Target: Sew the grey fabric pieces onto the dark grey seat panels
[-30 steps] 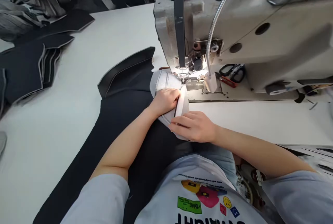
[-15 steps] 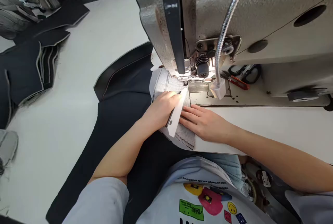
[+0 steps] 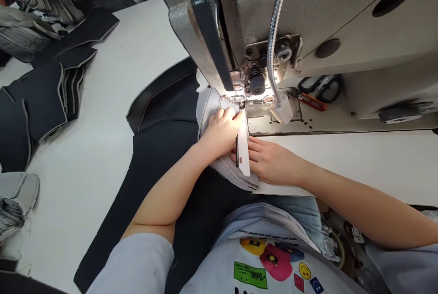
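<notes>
My left hand (image 3: 221,133) is closed around a flat white tool (image 3: 244,152) with a dark edge and a small slot near its lower end. I cannot make out its exact kind. Its upper end points at the needle area of the sewing machine (image 3: 318,7). Beneath it lies a grey mesh-like fabric piece (image 3: 222,168) with stitched lines, on top of a large dark fabric panel (image 3: 160,166). My right hand (image 3: 275,162) lies flat with fingers stretched out on the right side of the grey piece, partly behind the tool.
Black-handled scissors (image 3: 330,88) and a red-handled cutter (image 3: 312,101) lie on the machine bed. A white lamp head (image 3: 282,110) hangs from a braided metal tube (image 3: 276,25). Stacked dark fabric pieces (image 3: 43,98) and grey bundles (image 3: 44,0) sit on the left.
My left hand has moved up and right, and the white tool now stands closer to upright. My right fingers are now partly behind it. The whole view has shifted slightly.
</notes>
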A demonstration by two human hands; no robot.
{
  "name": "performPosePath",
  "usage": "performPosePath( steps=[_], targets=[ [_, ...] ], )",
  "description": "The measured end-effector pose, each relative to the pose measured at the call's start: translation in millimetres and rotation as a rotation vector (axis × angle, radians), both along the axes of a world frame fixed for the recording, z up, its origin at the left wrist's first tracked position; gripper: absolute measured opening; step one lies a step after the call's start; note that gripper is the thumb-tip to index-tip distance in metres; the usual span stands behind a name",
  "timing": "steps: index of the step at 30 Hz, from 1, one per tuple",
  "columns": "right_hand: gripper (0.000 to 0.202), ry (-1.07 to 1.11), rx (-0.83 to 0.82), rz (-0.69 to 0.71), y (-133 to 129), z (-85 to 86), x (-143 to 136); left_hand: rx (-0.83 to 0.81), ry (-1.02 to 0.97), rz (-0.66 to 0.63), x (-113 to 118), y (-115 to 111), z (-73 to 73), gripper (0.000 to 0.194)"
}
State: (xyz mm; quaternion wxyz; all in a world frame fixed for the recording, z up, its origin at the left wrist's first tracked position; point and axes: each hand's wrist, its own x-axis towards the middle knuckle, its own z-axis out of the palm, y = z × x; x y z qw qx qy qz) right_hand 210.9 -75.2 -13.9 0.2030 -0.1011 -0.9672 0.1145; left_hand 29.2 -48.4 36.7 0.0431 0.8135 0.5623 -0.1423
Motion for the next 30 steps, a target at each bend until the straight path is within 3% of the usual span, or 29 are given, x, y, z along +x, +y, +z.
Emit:
performPosePath(
  steps=[3, 8, 14, 23, 27, 30],
  targets=[
    [0.034, 0.005, 0.024, 0.011, -0.6, 3.9, 3.1, -0.004, -0.028, 0.012, 0.9, -0.3, -3.0, 0.045],
    [0.028, -0.038, 0.111, -0.001, -4.9, 10.6, 4.6, 0.133, -0.168, 0.044, -2.7, -4.3, -18.5, 0.043],
    [0.023, -0.088, 0.102, -0.024, -10.4, 10.2, -0.2, 0.168, -0.109, -0.025, -2.7, -3.9, -19.8, 0.045],
    [0.033, -0.065, 0.135, -0.158, -19.5, -1.5, -13.4, 0.275, -0.019, -0.252, -12.1, 9.9, -27.5, 0.045],
    [0.046, -0.045, 0.155, -0.206, -19.1, -5.9, -15.8, 0.303, -0.029, -0.282, -14.7, 15.6, -30.2, 0.042],
    [0.047, 0.017, 0.205, -0.204, -21.3, -6.7, -20.3, 0.281, -0.076, -0.283, -16.7, 13.9, -23.5, 0.046]
  ],
)
